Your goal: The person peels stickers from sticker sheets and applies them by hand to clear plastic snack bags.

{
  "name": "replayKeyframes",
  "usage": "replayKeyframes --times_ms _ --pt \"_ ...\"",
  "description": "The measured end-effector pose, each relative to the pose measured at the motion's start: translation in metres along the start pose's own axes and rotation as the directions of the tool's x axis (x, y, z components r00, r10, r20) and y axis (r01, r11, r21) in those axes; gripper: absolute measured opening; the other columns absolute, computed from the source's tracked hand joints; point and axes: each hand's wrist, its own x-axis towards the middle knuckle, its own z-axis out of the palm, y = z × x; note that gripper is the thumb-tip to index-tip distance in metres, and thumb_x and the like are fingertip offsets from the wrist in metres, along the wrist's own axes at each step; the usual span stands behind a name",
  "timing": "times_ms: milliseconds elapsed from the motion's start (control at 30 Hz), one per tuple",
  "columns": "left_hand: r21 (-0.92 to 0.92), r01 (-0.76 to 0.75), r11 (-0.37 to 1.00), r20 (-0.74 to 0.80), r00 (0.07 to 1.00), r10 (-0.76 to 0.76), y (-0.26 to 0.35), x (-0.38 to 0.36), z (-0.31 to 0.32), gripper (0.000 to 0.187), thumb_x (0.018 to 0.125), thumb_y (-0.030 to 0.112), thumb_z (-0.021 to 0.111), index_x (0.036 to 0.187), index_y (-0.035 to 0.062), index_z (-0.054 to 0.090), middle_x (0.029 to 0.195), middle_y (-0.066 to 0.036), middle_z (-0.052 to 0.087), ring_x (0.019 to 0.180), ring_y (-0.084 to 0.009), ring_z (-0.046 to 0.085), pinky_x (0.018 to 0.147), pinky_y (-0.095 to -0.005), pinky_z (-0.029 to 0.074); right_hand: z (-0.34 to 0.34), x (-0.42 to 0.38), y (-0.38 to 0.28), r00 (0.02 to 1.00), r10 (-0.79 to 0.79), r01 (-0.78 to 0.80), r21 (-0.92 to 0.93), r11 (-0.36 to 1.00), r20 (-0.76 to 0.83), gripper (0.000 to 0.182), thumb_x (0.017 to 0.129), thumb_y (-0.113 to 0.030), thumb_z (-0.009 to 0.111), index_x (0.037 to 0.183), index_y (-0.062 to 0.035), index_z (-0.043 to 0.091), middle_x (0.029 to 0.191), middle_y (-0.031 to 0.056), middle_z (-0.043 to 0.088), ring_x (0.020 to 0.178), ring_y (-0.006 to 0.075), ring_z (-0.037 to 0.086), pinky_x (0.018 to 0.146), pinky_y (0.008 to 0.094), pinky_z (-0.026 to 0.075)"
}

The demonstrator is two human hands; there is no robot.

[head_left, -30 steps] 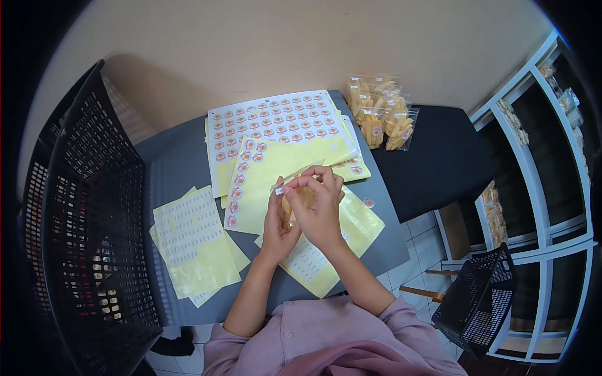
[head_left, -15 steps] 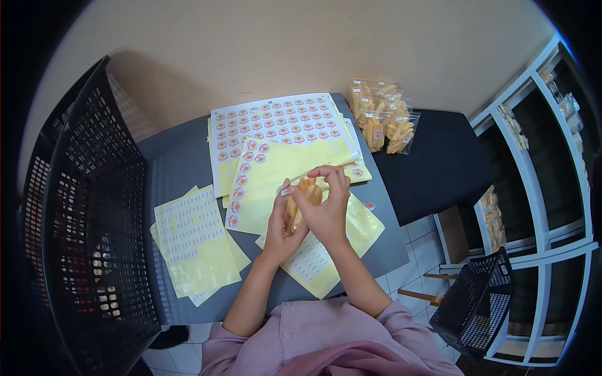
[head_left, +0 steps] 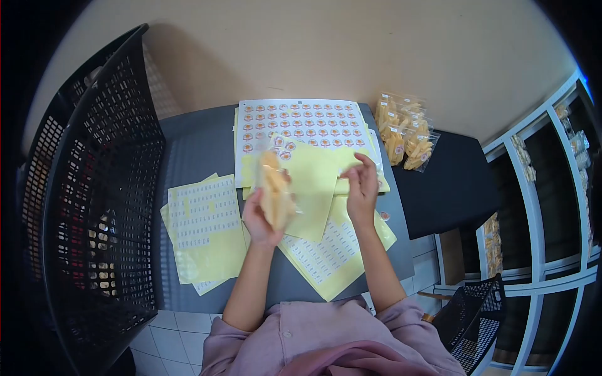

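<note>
My left hand [head_left: 257, 224] grips a clear plastic bag of pale yellow snack sticks [head_left: 274, 193], held upright over the table and slightly blurred. To its right, my right hand [head_left: 362, 195] is apart from the bag, fingers loosely bent and spread, with nothing plainly in them. Beneath both hands lies a yellow backing sheet [head_left: 310, 188] with a few round logo stickers left at its upper left corner. Behind it is a stack topped by a white sheet of round logo stickers [head_left: 301, 116]. A sheet of small text labels [head_left: 323, 254] lies closer to me.
More small-label sheets [head_left: 204, 213] lie at the left. A tall black perforated basket [head_left: 100, 188] stands along the left side. Several filled snack bags [head_left: 404, 131] stand on the black table [head_left: 445, 188] at right. Beyond are white-framed shelves [head_left: 533, 188] and another black basket [head_left: 470, 319].
My hands have separated. The left one has carried the snack bag leftward and tilted it upright, while the right one has let go and moved right. The view has shifted slightly.
</note>
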Motion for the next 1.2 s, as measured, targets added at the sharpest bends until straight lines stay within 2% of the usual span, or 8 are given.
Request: replayKeyframes --times_ms 67,133,233,333,400,467,800,1200 --pt "-0.543 0.03 0.839 0.079 0.997 0.015 0.011 0.004 -0.006 0.055 0.074 0.022 0.054 0.122 0.0007 0.036 0.116 -0.013 0.046 0.106 -0.0231 0.046 0.085 -0.0358 0.042 0.011 0.017 0.009 0.986 -0.116 0.136 -0.176 0.975 0.12 0.027 0.076 0.0 0.051 0.103 -0.0024 0.05 0.083 0.0066 0.051 0.081 0.0175 0.053 0.073 0.0277 0.042" --pt "-0.513 -0.024 0.858 0.061 0.996 0.064 0.015 0.004 -0.01 0.055 0.072 0.025 0.056 0.118 0.0004 0.039 0.115 -0.013 0.047 0.105 -0.0221 0.047 0.085 -0.0359 0.041 0.025 0.031 0.018 0.933 -0.163 0.279 -0.355 0.892 0.322 0.027 0.069 0.002 0.055 0.095 -0.0046 0.055 0.095 0.0109 0.05 0.09 0.0276 0.051 0.077 0.0343 0.043" --pt "-0.449 -0.1 0.888 0.016 0.993 0.12 0.017 0.008 -0.015 0.053 0.068 0.032 0.06 0.108 -0.0009 0.047 0.119 -0.012 0.043 0.104 -0.0212 0.046 0.086 -0.0353 0.039 0.045 0.05 0.028 0.849 -0.181 0.416 -0.419 0.807 0.496 0.024 0.069 0.001 0.056 0.092 -0.0049 0.057 0.093 0.0108 0.051 0.089 0.0276 0.051 0.078 0.0352 0.042" --pt "-0.452 -0.054 0.89 0.065 0.994 0.093 0.017 0.009 -0.017 0.048 0.072 0.034 0.049 0.108 0.0015 0.049 0.119 -0.014 0.043 0.102 -0.0223 0.046 0.081 -0.0336 0.04 0.059 0.062 0.029 0.789 -0.168 0.485 -0.43 0.761 0.591 0.023 0.069 -0.001 0.056 0.091 -0.0059 0.059 0.09 0.0108 0.05 0.087 0.0272 0.051 0.076 0.0353 0.044" --pt "-0.456 -0.027 0.89 0.023 0.999 0.042 0.016 0.011 -0.02 0.047 0.066 0.037 0.06 0.093 -0.0013 0.053 0.124 -0.013 0.037 0.109 -0.0241 0.04 0.084 -0.0348 0.039 0.067 0.068 0.029 0.745 -0.153 0.534 -0.441 0.721 0.65 0.023 0.07 -0.002 0.056 0.092 -0.0065 0.06 0.089 0.0106 0.05 0.086 0.0266 0.052 0.074 0.035 0.044" --pt "-0.454 -0.029 0.891 0.003 0.999 0.034 0.015 0.01 -0.018 0.048 0.067 0.04 0.057 0.092 -0.0008 0.053 0.125 -0.014 0.036 0.11 -0.0238 0.039 0.086 -0.0358 0.037 0.073 0.072 0.029 0.675 -0.134 0.603 -0.438 0.667 0.726 0.024 0.069 -0.004 0.058 0.092 -0.0078 0.062 0.087 0.0099 0.051 0.085 0.0248 0.052 0.072 0.0341 0.045" --pt "-0.302 -0.025 0.953 -0.09 0.996 -0.002 0.01 0.015 -0.021 0.051 0.071 0.05 0.04 0.093 0.0051 0.054 0.136 -0.017 0.024 0.128 -0.024 0.018 0.101 -0.038 0.016 0.081 0.076 0.037 0.591 -0.075 0.699 -0.464 0.544 0.803 0.019 0.07 -0.011 0.06 0.088 -0.0104 0.064 0.084 0.0071 0.053 0.085 0.0221 0.053 0.068 0.0353 0.049" --pt "-0.237 -0.037 0.971 -0.097 0.995 0.014 0.006 0.015 -0.024 0.052 0.071 0.051 0.04 0.095 0.0072 0.054 0.137 -0.016 0.022 0.128 -0.0233 0.016 0.102 -0.0376 0.011 0.088 0.071 0.038 0.665 -0.023 0.653 -0.566 0.503 0.747 0.009 0.071 -0.008 0.056 0.079 -0.0078 0.061 0.081 0.0075 0.055 0.078 0.024 0.056 0.065 0.0359 0.049"
